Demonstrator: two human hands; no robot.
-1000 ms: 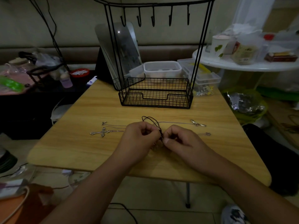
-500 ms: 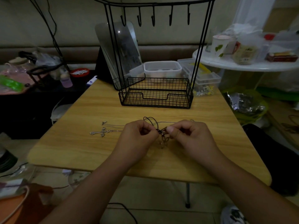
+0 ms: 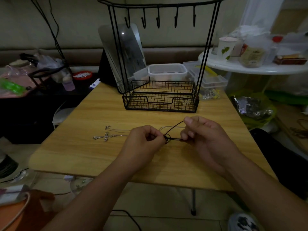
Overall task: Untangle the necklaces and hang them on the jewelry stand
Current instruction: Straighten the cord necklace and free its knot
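— Two hands shared one dark cord necklace point(image 3: 173, 130), as far as we could see. It hung just above the wooden table point(image 3: 103, 157), stretched between them near the front middle of the top.

— How did we read the grips?

— The left hand point(image 3: 143, 144) was curled closed, thumb and forefinger pinching the cord where it bunched into a small knot with a tiny pendant below it; we could not make out the pendant's shape. The right hand point(image 3: 205, 139) was closed too, gripping the cord at two places: one strand ran up to its thumb tip, another ran level into its lower fingers. The hands sat close together, with only that short length of cord between them.

— And the other pieces?

— We saw a silver cross necklace point(image 3: 105, 137) lying flat on the table to the left of the left hand, its thin chain running toward that hand. Just beyond it lay a small silver clasp point(image 3: 107, 127) with another fine chain, apart from the cross.

— The stand?

— The black wire jewelry stand point(image 3: 160, 97) stood upright farther back, well apart from the hands, its basket base on the table. We counted five hooks point(image 3: 158, 19) on the top bar, all bare. A tilted mirror point(image 3: 123, 55) leaned behind it.
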